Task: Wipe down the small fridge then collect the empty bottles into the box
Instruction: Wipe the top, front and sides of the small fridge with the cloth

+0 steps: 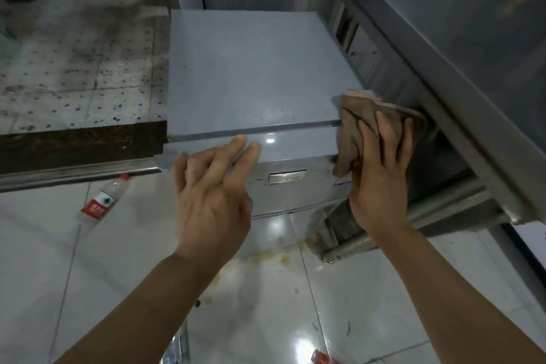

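Note:
The small grey fridge [248,68] stands on the floor in the middle of the view, seen from above. My right hand [381,168] presses a brown cloth [354,124] against the fridge's front right corner. My left hand [212,192] rests with spread fingers on the front top edge of the fridge, holding nothing. An empty clear plastic bottle [102,201] with a red cap and red label lies on the white floor tiles to the left of the fridge. A second red-labelled bottle [322,359] peeks in at the bottom edge, mostly cut off.
A tiled counter [74,82] with a dark edge and a metal rail runs along the fridge's left side. A metal table frame [443,115] with legs stands close on the right. Yellowish stains mark the floor tiles [266,263] in front of the fridge.

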